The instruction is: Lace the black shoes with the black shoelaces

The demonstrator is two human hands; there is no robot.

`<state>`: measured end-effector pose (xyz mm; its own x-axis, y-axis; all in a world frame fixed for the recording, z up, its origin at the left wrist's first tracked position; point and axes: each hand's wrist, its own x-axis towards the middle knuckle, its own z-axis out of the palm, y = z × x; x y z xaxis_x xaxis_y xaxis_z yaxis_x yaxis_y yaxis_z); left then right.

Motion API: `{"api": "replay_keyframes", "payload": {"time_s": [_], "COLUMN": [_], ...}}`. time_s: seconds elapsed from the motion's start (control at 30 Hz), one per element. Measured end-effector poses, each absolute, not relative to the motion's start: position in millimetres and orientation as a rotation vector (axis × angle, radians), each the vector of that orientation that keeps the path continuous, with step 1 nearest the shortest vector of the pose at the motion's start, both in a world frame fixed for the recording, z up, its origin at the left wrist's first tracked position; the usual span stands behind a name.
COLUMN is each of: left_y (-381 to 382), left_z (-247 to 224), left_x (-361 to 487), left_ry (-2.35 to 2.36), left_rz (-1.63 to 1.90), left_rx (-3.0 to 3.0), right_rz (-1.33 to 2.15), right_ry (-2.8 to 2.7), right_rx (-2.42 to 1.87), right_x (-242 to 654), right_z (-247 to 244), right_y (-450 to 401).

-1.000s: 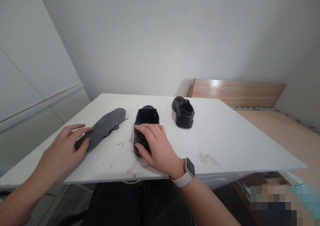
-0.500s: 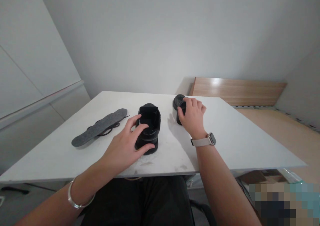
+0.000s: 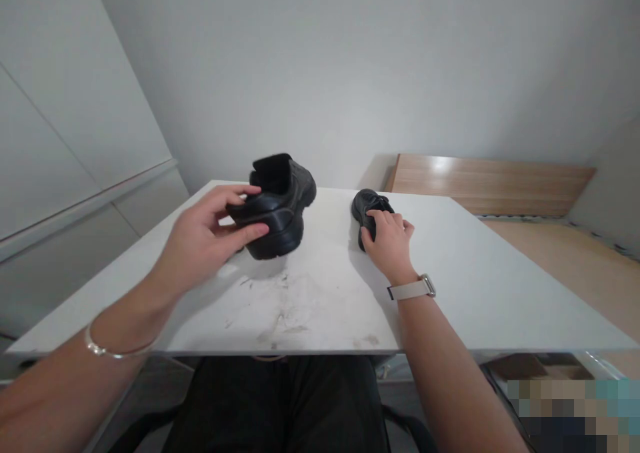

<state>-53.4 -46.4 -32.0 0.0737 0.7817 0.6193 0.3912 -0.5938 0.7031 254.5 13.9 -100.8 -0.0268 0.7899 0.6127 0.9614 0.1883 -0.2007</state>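
My left hand (image 3: 207, 233) is closed on the heel of a black shoe (image 3: 275, 219), its thumb on the outside and its fingers at the opening. This shoe is held above the white table, tilted, with the toe pointing away to the right and the tongue standing up. A second black laced shoe (image 3: 363, 209) rests on the table farther right. My right hand (image 3: 390, 243) curls over its heel end, with the thumb on the left side. The fingers hide much of that shoe's back.
Dirt smudges mark the white table (image 3: 320, 306) near its front edge. Behind the table is a wall; a wooden board (image 3: 480, 183) stands at the right rear, above a beige surface (image 3: 540, 239). White panels (image 3: 65, 139) line the left side.
My left hand has taken hold of the near shoe, lifted it off the table and turned it leftward. The grey insole is now hidden from view. My right hand stays at the other shoe.
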Motion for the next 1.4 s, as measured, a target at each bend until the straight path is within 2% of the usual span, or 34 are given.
{"api": "replay_keyframes", "payload": {"time_s": [0.13,0.27,0.43,0.6,0.77,0.87,0.97,1.2,1.3,1.4], "left_y": [22,78,83,72,66,52,35,15,13,16], "left_z": [-30,-53,-84,-94,-83,-67,-54,-37,-35,-44], "left_x": [-97,-149,-194,-210,-191,-163,-131,-75,-49,-23], "left_ry": [1.216,1.467,1.567,1.554,1.685,1.754,1.56,1.054,0.952,0.968], "left_rz": [1.627,1.513,1.394,1.205,1.18,1.362,1.503,0.772,0.692,0.823], "left_rx": [1.957,1.975,1.935,2.106,2.243,2.419,2.441,2.57,2.547,2.483], "right_rz": [-0.361,-0.362,-0.346,-0.295,-0.162,-0.131,-0.128,-0.061,0.129,0.12], "right_ry": [-1.834,-1.831,-1.818,-1.81,-1.781,-1.958,-2.245,-2.641,-2.464,-2.203], "right_rx": [-1.638,-1.656,-1.667,-1.672,-1.572,-1.313,-0.976,-0.544,-0.497,-0.621], "right_x": [254,254,251,252,251,232,197,146,155,171], "right_z": [-102,-103,-102,-100,-92,-82,-69,-41,-39,-49], "right_y": [14,14,13,13,9,-3,-20,-23,-1,17]}}
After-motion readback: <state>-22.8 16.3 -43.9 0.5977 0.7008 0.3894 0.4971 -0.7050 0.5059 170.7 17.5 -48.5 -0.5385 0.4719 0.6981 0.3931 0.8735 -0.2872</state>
